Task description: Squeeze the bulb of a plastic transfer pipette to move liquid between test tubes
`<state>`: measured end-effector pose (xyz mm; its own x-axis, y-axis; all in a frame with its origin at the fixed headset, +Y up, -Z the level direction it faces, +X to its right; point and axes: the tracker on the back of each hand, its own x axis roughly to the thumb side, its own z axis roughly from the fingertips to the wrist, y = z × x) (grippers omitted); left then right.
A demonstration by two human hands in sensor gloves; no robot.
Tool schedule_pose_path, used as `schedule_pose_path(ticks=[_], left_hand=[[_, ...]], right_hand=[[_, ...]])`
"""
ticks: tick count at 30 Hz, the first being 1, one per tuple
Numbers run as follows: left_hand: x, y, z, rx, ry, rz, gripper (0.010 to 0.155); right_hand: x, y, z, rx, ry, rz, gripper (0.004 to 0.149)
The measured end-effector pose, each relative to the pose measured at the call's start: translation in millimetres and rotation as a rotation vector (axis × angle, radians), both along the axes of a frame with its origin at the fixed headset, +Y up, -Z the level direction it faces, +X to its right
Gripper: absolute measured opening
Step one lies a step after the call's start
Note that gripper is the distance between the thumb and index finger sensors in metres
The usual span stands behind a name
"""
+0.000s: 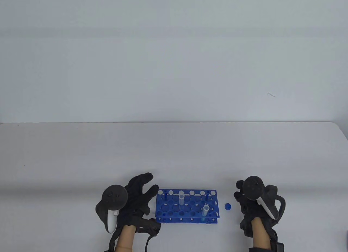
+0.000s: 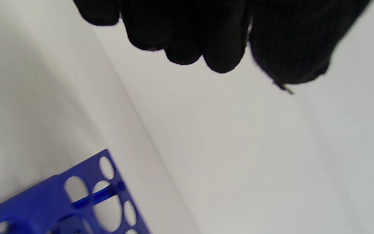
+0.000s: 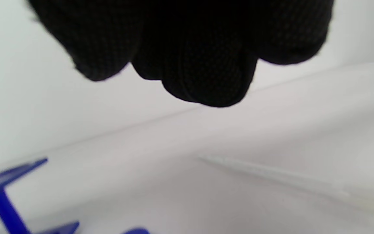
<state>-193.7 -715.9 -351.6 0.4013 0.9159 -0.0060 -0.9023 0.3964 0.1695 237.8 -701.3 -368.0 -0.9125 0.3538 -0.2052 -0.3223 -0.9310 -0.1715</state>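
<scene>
Blue cap (image 1: pixel 227 206) sits loose beside the rack (image 1: pixel 187 206); clear pipette (image 3: pixel 291 182) lies on counter (image 1: pixel 174 154). Left hand (image 1: pixel 136 200) spread wide, right hand (image 1: pixel 251 204) curled, can't tell if it's holding anything.

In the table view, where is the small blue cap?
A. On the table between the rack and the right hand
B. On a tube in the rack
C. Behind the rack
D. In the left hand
A: the blue cap lies on the table right of the rack, short of the right hand.
</scene>
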Motion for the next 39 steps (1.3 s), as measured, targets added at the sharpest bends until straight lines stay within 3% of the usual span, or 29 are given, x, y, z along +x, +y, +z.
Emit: schedule_pose_path(ticks=[5, 9, 12, 19, 25, 30, 39], left_hand=[[-20.0, -2.1, 0.7, 0.05, 0.004, 0.206, 0.073], [-27.6, -7.9, -0.3, 0.063, -0.02, 0.32, 0.077], [-29.4, -9.4, -0.6, 0.065, -0.021, 0.327, 0.079], [-28.3, -7.1, -0.1, 0.074, -0.037, 0.345, 0.078], [-30.0, -7.9, 1.6, 0.074, -0.03, 0.364, 0.078], [-28.8, -7.4, 1.2, 0.076, -0.034, 0.362, 0.078], [-27.9, -7.4, 1.5, 0.07, -0.027, 0.365, 0.077]], right_hand=[[18.7, 17.2, 9.0, 0.09, -0.057, -0.11, 0.053], [29.4, 17.0, 8.8, 0.089, -0.09, -0.158, 0.052], [34.6, 11.9, 3.8, 0.04, -0.093, -0.101, 0.053], [58.8, -15.2, -0.7, -0.224, -0.082, 0.23, 0.06], [57.4, -51.9, -0.5, -0.395, -0.055, 0.234, 0.06], [47.1, -60.8, -1.5, -0.417, -0.045, 0.411, 0.059], [43.8, -63.2, -4.6, -0.461, -0.048, 0.423, 0.052]])
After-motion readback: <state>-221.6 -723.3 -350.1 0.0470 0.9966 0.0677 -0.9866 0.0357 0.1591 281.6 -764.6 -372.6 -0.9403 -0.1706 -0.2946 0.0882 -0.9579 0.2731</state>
